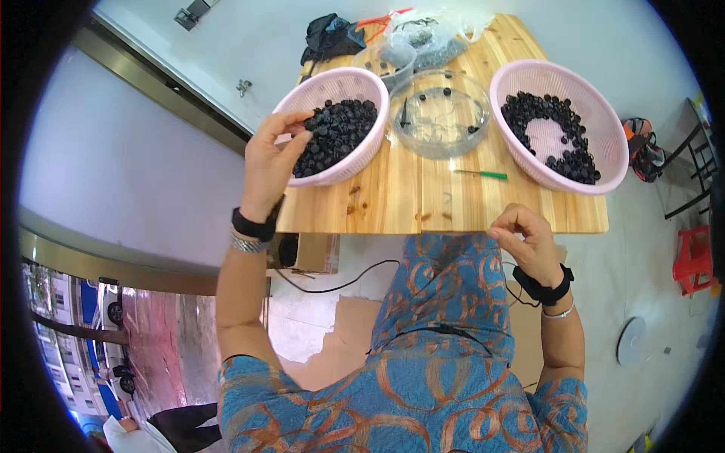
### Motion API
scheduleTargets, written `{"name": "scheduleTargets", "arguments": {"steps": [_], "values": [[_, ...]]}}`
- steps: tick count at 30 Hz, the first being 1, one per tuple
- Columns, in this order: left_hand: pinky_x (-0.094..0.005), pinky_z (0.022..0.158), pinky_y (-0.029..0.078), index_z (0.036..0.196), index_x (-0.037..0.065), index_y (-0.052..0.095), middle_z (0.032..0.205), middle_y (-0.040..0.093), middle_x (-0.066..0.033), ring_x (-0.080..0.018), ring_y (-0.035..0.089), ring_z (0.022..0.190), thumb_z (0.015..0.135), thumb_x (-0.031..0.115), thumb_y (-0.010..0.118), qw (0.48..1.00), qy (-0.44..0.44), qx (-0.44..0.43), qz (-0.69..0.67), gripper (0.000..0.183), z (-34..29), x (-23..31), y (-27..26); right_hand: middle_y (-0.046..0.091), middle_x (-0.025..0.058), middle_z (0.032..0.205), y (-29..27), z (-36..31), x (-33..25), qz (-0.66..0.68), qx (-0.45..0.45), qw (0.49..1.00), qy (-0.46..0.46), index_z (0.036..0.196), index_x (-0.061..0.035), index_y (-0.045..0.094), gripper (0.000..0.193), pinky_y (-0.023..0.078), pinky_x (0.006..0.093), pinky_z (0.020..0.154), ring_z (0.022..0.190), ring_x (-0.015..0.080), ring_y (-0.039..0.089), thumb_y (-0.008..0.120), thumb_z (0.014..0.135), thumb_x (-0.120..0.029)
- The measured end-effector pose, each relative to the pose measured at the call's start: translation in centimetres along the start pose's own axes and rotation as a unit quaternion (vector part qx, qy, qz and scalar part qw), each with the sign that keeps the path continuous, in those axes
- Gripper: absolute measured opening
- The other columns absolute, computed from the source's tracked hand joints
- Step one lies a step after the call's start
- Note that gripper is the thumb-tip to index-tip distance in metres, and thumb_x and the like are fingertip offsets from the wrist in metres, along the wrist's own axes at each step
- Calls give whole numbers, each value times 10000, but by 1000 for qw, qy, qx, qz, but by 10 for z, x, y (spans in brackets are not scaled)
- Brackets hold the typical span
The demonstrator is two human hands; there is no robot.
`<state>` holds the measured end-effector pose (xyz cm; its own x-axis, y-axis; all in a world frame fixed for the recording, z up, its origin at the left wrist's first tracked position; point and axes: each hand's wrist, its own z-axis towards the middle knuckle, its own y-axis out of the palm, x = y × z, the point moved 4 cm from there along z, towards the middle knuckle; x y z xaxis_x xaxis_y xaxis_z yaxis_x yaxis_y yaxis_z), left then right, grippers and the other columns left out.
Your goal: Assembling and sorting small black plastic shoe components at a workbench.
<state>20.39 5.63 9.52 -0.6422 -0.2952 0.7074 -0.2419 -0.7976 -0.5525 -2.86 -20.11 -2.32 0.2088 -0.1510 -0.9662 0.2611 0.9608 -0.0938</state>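
Observation:
My left hand (270, 155) hangs over the near left side of the left pink basket (374, 143). Its thumb and forefinger are apart, beside a heap of small round black plastic parts (340, 128). At the table's front edge my right hand (529, 241) is closed in a pinch; whatever its fingertips hold, if anything, is too small to make out. More black parts (574, 162) lie in a ring inside the right pink basket (612, 143). Between the baskets stands a clear round tray (438, 147) with a few black pieces. A small green-handled screwdriver (491, 175) lies in front of it.
Behind the clear tray, the wooden table (377, 211) carries a clear bowl (393, 60), plastic bags (438, 38) and a dark cloth bundle (330, 38). Below the table are a cardboard box (313, 253) and a black cable (340, 288). A red stool (691, 260) stands right.

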Motion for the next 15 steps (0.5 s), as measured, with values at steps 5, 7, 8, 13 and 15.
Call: {"name": "scheduleTargets", "arguments": {"steps": [5, 7, 8, 13, 15], "values": [[-284, 795, 445, 1062, 49, 589, 1030, 586, -75, -193, 555, 914, 808, 19, 532, 952, 131, -65, 270, 262, 51, 7, -6, 506, -3, 615, -6, 10, 9, -33, -12, 999, 10, 756, -8, 548, 127, 332, 179, 405, 494, 31, 432, 646, 802, -75], [-305, 795, 445, 1045, 53, 596, 1062, 588, -106, -213, 559, 926, 827, 72, 526, 929, 183, -155, 283, 229, 73, 17, 13, 513, 3, 633, -5, 15, 13, -24, -19, 999, 19, 759, -5, 547, 115, 330, 180, 403, 485, 34, 430, 641, 801, -58], [-308, 783, 448, 1028, 35, 595, 997, 609, -117, -209, 570, 900, 827, 117, 544, 932, 121, -187, 286, 223, 88, 16, 24, 520, 5, 648, -5, 17, 13, -36, -28, 999, 21, 758, 0, 544, 117, 345, 185, 422, 501, 33, 438, 635, 805, -56], [-360, 718, 476, 921, 32, 633, 836, 645, -132, -282, 612, 795, 764, 176, 566, 897, 146, -325, 261, 223, 171, 7, 107, 521, 15, 641, -4, 29, 16, -34, -35, 999, 8, 761, -3, 548, 113, 371, 191, 459, 522, 44, 461, 637, 802, -59], [-344, 710, 481, 917, 47, 644, 859, 645, -133, -275, 615, 810, 734, 163, 588, 872, 188, -336, 302, 224, 194, 2, 142, 521, 20, 641, -5, 33, 16, -42, -43, 998, 13, 763, -5, 550, 111, 380, 194, 470, 528, 49, 471, 638, 801, -60]]}}
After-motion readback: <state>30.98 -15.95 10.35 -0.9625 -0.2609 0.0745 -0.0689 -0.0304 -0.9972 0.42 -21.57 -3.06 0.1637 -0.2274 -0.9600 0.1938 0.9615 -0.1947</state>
